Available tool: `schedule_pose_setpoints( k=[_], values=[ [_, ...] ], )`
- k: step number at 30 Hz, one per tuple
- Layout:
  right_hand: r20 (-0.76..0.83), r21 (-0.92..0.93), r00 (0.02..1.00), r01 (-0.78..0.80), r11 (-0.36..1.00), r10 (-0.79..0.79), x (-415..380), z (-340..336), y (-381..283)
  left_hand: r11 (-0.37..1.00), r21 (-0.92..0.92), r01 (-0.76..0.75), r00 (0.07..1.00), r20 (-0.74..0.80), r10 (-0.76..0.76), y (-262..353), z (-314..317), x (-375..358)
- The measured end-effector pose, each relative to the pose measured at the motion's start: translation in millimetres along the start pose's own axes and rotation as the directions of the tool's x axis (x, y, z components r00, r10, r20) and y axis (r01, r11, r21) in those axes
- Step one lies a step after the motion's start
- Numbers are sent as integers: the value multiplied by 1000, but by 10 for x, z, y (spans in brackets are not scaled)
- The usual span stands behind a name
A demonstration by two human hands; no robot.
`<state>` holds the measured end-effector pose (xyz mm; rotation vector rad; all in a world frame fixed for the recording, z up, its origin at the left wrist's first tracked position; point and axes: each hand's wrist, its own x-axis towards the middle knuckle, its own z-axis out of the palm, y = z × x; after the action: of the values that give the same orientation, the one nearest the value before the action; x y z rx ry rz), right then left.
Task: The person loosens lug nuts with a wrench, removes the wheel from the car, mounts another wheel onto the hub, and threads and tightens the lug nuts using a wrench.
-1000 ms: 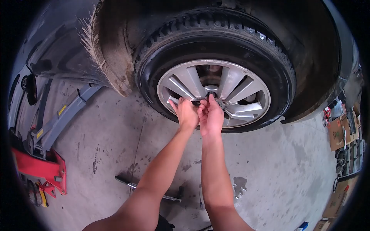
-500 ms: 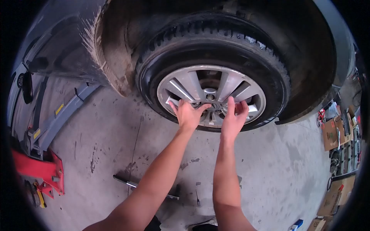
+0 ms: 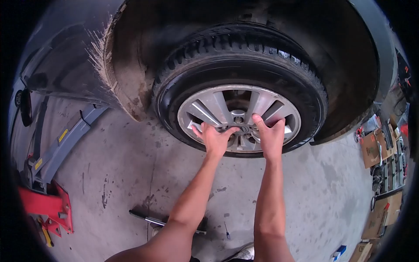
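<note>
In the head view a car wheel [image 3: 222, 103] with silver alloy spokes and a black treaded tyre [image 3: 240, 70] sits inside the dark wheel arch. My left hand [image 3: 214, 139] grips the lower left spokes, its thumb stretched toward the centre cap [image 3: 243, 129]. On the right side of the rim, my right hand [image 3: 272, 137] holds a spoke, with the thumb on its face and the fingers curled toward an opening. Fingertips of both hands are partly hidden in the wheel. A lug nut [image 3: 238, 119] shows above the cap.
A grey lift arm [image 3: 65, 144] with yellow labels and a red jack [image 3: 46, 203] stand at left. On the floor lie a long-handled bar [image 3: 148, 218] and a small screwdriver [image 3: 227, 231]. Cardboard boxes [image 3: 372, 150] line the right, with a blue box [image 3: 339, 252] nearby.
My right hand has gone from hovering with raised fingers near the rim to gripping a right-hand spoke. My left hand stays at the same spokes. The view has tilted slightly up.
</note>
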<state>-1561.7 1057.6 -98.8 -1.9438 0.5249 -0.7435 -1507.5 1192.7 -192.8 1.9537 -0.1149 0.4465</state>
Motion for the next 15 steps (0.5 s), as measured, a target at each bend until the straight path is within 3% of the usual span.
schedule_pose_setpoints(
  k=[4, 6, 8, 10, 11, 13, 14, 15],
  values=[
    [6, 115, 996, 84, 990, -85, 0, -3, 29, 999, 11, 42, 998, 44, -42, -3, -12, 38],
    [-34, -37, 999, 39, 999, -40, 8, 2, -13, 997, -19, 68, 996, 57, -67, 3, 2, 57],
    [-48, -69, 999, -4, 998, 1, -75, 70, -80, 996, -51, 77, 994, 76, -73, 44, -29, 44],
    [-317, 205, 948, 108, 973, -39, -198, 258, -63, 996, -25, 81, 995, 58, -80, 36, -16, 18],
    [-493, 181, 870, 104, 978, -1, -328, 381, -126, 997, -3, 79, 996, 45, -79, 26, -7, 25],
    [-407, 397, 879, -74, 915, 248, -523, 595, 52, 996, 32, 78, 994, 69, -80, -10, 26, 36],
    [-106, 623, 916, -241, 744, 386, -622, 639, 75, 994, 67, 81, 992, 92, -87, -31, 39, 32],
    [103, 662, 859, -436, 610, 502, -649, 679, -64, 990, 3, 141, 985, 101, -140, 14, -8, 34]
  ],
)
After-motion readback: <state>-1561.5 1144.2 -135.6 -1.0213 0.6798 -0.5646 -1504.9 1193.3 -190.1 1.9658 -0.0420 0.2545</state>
